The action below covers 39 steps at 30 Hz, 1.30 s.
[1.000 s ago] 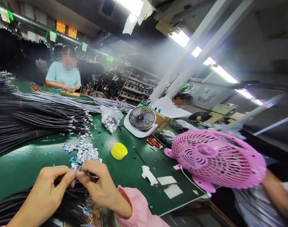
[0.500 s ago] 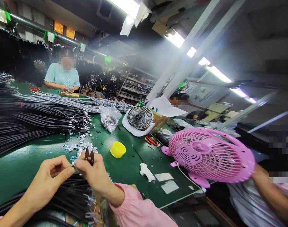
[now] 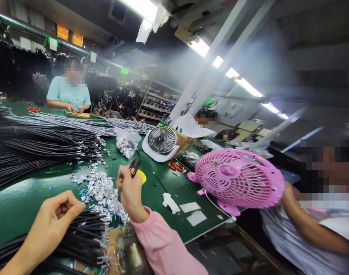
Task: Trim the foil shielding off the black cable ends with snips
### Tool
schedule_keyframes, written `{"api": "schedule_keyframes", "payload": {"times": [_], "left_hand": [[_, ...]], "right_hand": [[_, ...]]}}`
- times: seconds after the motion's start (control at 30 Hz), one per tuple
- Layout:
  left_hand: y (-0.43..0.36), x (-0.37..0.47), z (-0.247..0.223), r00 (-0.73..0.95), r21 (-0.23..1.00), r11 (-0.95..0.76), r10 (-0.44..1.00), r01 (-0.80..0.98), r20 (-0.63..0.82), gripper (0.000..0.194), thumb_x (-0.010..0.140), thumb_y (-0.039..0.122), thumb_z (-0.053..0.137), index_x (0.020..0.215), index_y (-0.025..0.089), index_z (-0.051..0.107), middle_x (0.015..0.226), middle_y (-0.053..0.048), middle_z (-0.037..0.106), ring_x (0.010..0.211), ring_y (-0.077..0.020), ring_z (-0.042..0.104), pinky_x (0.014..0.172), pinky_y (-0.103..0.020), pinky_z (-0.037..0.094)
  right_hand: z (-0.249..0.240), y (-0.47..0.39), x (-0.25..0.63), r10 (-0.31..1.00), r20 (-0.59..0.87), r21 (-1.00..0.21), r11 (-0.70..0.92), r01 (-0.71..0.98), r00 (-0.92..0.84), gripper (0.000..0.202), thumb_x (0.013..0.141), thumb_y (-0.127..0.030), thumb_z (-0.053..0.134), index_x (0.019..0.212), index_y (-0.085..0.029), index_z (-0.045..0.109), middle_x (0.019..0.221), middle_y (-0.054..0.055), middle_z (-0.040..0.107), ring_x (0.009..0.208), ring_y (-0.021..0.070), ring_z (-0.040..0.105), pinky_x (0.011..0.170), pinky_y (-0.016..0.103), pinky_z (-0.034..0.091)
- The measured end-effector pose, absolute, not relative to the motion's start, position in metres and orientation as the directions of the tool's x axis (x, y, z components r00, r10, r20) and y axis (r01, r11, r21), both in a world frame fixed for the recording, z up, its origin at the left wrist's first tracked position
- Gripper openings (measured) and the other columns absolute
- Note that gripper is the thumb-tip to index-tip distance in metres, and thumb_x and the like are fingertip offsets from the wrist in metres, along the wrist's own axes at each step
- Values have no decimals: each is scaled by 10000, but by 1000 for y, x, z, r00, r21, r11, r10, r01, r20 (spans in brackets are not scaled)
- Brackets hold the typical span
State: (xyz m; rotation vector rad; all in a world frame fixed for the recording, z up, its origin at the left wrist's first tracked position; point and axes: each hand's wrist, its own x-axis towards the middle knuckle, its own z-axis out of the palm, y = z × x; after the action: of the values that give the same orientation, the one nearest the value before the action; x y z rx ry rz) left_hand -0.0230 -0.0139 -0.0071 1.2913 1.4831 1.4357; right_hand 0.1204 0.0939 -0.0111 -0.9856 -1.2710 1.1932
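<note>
My right hand [image 3: 131,193] is closed round a small dark-bladed cutter [image 3: 134,168], its tips pointing up, beside a yellow cup [image 3: 141,177] that it partly hides. Lower left, my left hand [image 3: 52,217] has thumb and forefinger pinched together above a bundle of black cables [image 3: 79,236]; whatever lies between those fingertips is too small to make out. A heap of foil scraps [image 3: 102,193] with blue bits spreads between the two hands. Stripped coloured wire ends [image 3: 105,248] show at the near bundle's right end.
More black cables [image 3: 48,141] and grey cables lie left. Farther back are a plastic bag [image 3: 127,143], a white fan [image 3: 162,141] and red scissors [image 3: 176,166]. A pink fan [image 3: 237,177] stands right, a person's arm behind it. Another person [image 3: 69,91] sits across the table.
My right hand has moved right and up with the cutter, away from my left hand, uncovering the foil heap. My left hand stays pinched. The view has shifted slightly right.
</note>
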Motion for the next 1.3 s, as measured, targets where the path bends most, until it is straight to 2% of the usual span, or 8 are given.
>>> {"api": "schedule_keyframes", "payload": {"times": [0.1, 0.17, 0.4, 0.53, 0.7, 0.9, 1.13, 1.3], "left_hand": [[-14, -26, -13, -302, 973, -113, 938, 201, 172, 538, 700, 690, 659, 510, 196, 565, 459, 81, 361, 437, -70, 258, 380, -169, 238], [-13, -28, -13, -291, 971, -106, 942, 214, 167, 516, 709, 667, 681, 536, 187, 607, 471, 81, 372, 443, -64, 257, 388, -162, 231], [-15, -26, -22, -281, 954, -184, 927, 237, 249, 347, 723, 545, 728, 580, 231, 684, 513, 51, 583, 473, -98, 509, 415, -145, 376], [-21, -17, -15, -259, 943, -196, 928, 269, 267, 297, 745, 502, 704, 594, 247, 693, 519, 50, 629, 475, -105, 563, 431, -141, 418], [-25, -9, -5, -328, 965, -98, 928, 245, 177, 251, 727, 461, 699, 592, 250, 679, 525, 55, 635, 496, -109, 568, 431, -140, 425], [-23, -12, -13, -278, 934, -166, 925, 316, 258, 274, 752, 474, 688, 594, 249, 681, 516, 46, 643, 473, -130, 591, 406, -169, 429], [-20, -15, -17, -273, 862, -252, 877, 439, 396, 327, 849, 469, 613, 613, 258, 694, 529, 57, 615, 456, -108, 545, 397, -159, 396], [-17, -19, -21, -265, 838, -282, 859, 466, 437, 311, 868, 466, 613, 650, 269, 714, 538, 68, 613, 451, -97, 562, 395, -143, 402]], "right_hand": [[-5, 80, 125, 972, 163, -987, 161, -28, -171, 396, 687, -427, 664, 498, -214, 388, 459, -77, 308, 450, 70, 267, 442, 239, 189], [-2, 66, 124, 912, 241, -957, 281, 76, -332, 327, 737, -358, 592, 523, -198, 402, 511, -51, 364, 524, 90, 322, 497, 248, 230], [-6, 58, 129, 774, 458, -843, 534, 62, -437, 317, 749, -251, 566, 513, -200, 360, 488, -56, 331, 491, 93, 298, 492, 268, 211], [-18, 62, 134, 767, 496, -837, 548, 12, -408, 246, 749, -243, 629, 558, -196, 481, 522, -52, 411, 500, 93, 342, 474, 244, 269], [-12, 59, 135, 736, 542, -793, 607, 41, -406, 224, 728, -218, 586, 533, -191, 480, 508, -37, 433, 483, 92, 358, 460, 245, 270], [-5, 56, 132, 719, 574, -773, 634, 32, -392, 231, 707, -155, 548, 512, -187, 427, 476, -51, 389, 449, 73, 321, 427, 224, 240], [-28, 58, 136, 759, 511, -806, 587, 84, -404, 123, 657, -136, 643, 559, -188, 591, 513, -35, 487, 444, 80, 356, 417, 236, 258], [-24, 58, 136, 774, 462, -848, 529, 41, -433, 125, 684, -145, 621, 572, -176, 576, 524, -49, 450, 463, 71, 348, 423, 215, 246]]}}
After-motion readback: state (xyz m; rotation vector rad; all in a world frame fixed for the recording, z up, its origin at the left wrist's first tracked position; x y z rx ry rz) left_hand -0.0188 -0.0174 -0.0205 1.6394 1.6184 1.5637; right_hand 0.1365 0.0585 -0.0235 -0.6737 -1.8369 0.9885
